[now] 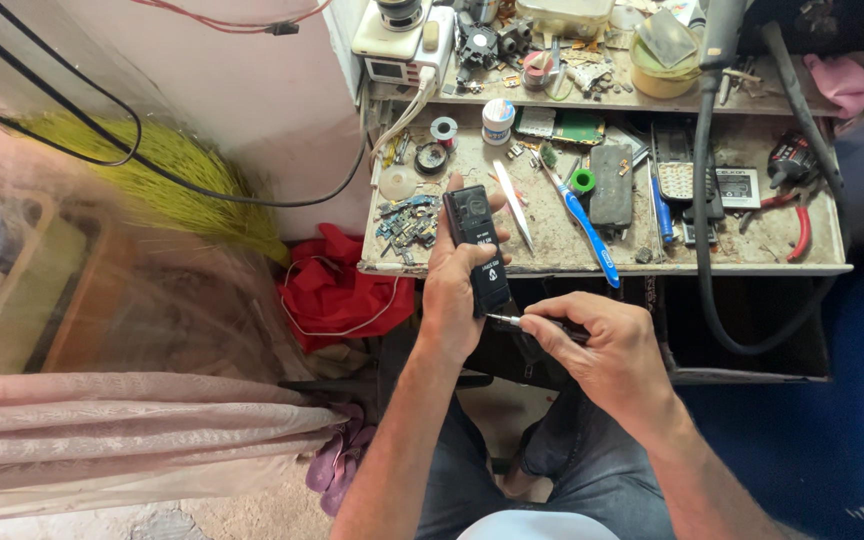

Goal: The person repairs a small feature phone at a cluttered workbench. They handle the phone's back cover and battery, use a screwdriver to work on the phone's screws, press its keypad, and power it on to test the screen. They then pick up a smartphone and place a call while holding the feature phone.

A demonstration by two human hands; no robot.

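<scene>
Screwdriver (537, 323) tip at phone (479, 250), perhaps touching.

Even, soft daylight fills the scene — no hard shadows on the workbench (552, 240). The plastic sheet (102, 250) at left hazes everything behind it (mild glare there), and edges bow slightly — wide-angle distortion.

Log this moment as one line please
left hand: holds black phone | right hand: screwdriver tip at phone's lower end | cluttered tray behind

Cluttered workbench tray (552, 262), blue toothbrush (585, 228), tweezers (514, 205), red-handled pliers (798, 222), circuit boards (407, 222)
</scene>
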